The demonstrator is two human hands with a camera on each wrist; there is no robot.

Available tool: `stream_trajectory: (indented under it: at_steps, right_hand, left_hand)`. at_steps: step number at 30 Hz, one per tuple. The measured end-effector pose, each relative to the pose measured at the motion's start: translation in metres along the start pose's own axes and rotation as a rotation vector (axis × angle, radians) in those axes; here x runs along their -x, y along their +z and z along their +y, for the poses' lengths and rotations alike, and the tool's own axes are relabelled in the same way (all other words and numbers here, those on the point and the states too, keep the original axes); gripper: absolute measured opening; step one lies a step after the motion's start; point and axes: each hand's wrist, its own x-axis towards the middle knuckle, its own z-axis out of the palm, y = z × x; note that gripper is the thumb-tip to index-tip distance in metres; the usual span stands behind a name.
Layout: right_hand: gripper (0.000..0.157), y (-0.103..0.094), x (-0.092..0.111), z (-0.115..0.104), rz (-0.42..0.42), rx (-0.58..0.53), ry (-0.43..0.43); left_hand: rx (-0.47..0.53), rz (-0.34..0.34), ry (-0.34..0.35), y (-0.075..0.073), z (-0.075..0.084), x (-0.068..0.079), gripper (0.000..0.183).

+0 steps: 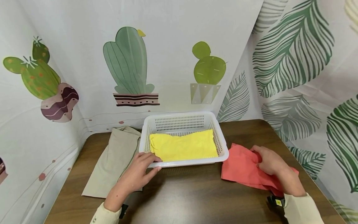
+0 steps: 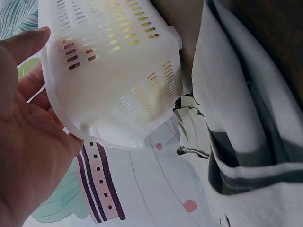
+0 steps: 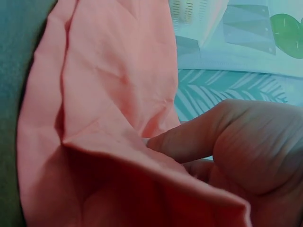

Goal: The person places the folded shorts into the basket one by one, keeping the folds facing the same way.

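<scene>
A white plastic basket (image 1: pixel 193 161) with slotted walls stands at the back middle of the table, holding a folded yellow cloth (image 1: pixel 183 147). My left hand (image 1: pixel 138 172) grips its front left corner, fingers over the rim and thumb outside, as the left wrist view of the basket (image 2: pixel 109 90) also shows. To the basket's right lies a folded coral-red cloth (image 1: pixel 240 165). My right hand (image 1: pixel 269 161) pinches this cloth near its right part. In the right wrist view the thumb presses into a fold of the red cloth (image 3: pixel 113 85); the other fingertips are hidden.
Left of the basket lies a folded beige garment (image 1: pixel 112 165), partly behind my left forearm. Everything rests on a brown wooden table (image 1: pixel 193 199). Hangings with printed cacti and leaves (image 1: pixel 179 62) rise directly behind the table's back edge.
</scene>
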Motion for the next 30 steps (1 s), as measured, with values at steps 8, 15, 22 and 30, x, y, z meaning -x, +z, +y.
stream_trajectory:
  at_steps: [8, 15, 22, 30]
  right_hand:
    - [0.047, 0.003, 0.006, -0.004, 0.002, -0.002, -0.066]
    - [0.049, 0.002, 0.008, -0.01, -0.048, -0.013, -0.076]
    - [0.05, 0.002, 0.011, -0.015, -0.072, -0.033, -0.109]
    - [0.052, 0.002, 0.015, -0.022, -0.086, -0.039, -0.172]
  left_hand:
    - [0.001, 0.005, 0.011, 0.001, 0.0, 0.0, 0.018]
    - [-0.003, 0.007, 0.011, 0.002, -0.001, 0.001, 0.018]
    - [-0.008, 0.003, 0.006, 0.003, -0.001, 0.002, 0.019]
    - [-0.018, 0.005, 0.008, 0.002, 0.0, 0.0, 0.019]
